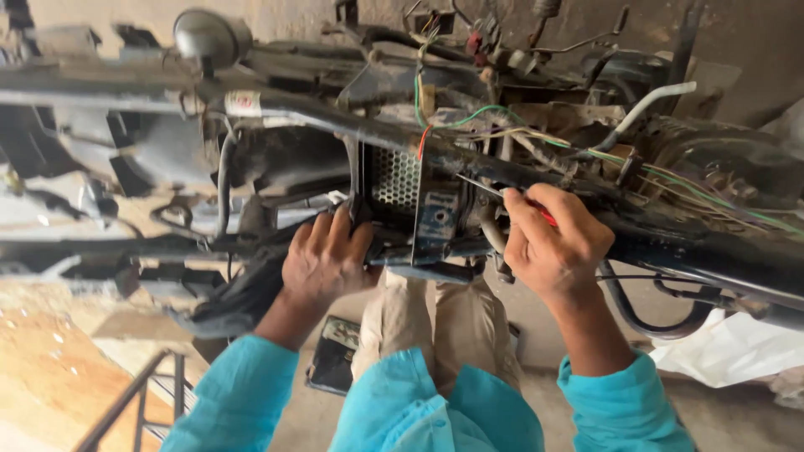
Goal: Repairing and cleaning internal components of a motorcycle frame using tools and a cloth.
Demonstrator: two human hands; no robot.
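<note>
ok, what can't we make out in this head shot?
- Tool in the right hand: its grip is buried in the fist and its tip is lost among frame parts.
- Left hand fingertips: curled behind the bracket.
- Wires: where they end is too small and tangled to tell.

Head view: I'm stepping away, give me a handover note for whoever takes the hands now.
Left hand: pressed on the dark bodywork beside the perforated metal box under the frame tube, steadying it; grip on any part cannot be told.
Right hand: closed on a red-handled screwdriver, blade pointing toward the box's upper right corner.
Loose wires hang above.
Done: frame stripped bare, wiring exposed.
Left: box in place, tool at its edge.
</note>
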